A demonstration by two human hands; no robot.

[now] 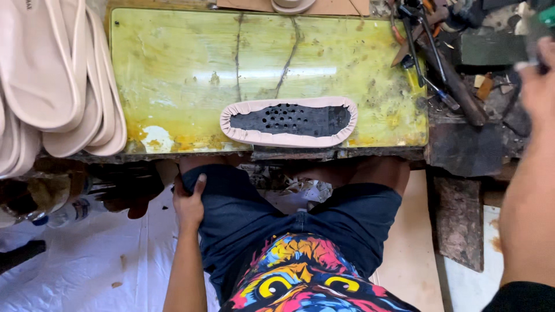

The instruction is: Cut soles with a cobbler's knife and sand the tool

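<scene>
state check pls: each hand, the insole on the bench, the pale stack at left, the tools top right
left hand: resting on the thigh, holding nothing
right hand: raised at the right edge over the clutter, grip unclear
insole: flat on the yellow board, dark perforated side up, pink edge folded over
pale soles: stacked, overlapping, at left
tools: lying loose, untouched

**A stained yellow bench over a covered floor**

A yellow-green work board [185, 75], cracked and blotched with brown glue stains, fills the centre to 12 o'clock; a soft band of light glares across it. At 3 o'clock dark wooden blocks [459, 222] edge the bench. At 7 o'clock white sheeting [87, 271] covers the floor, and at 5 o'clock lies pale cardboard [407, 254].
</scene>
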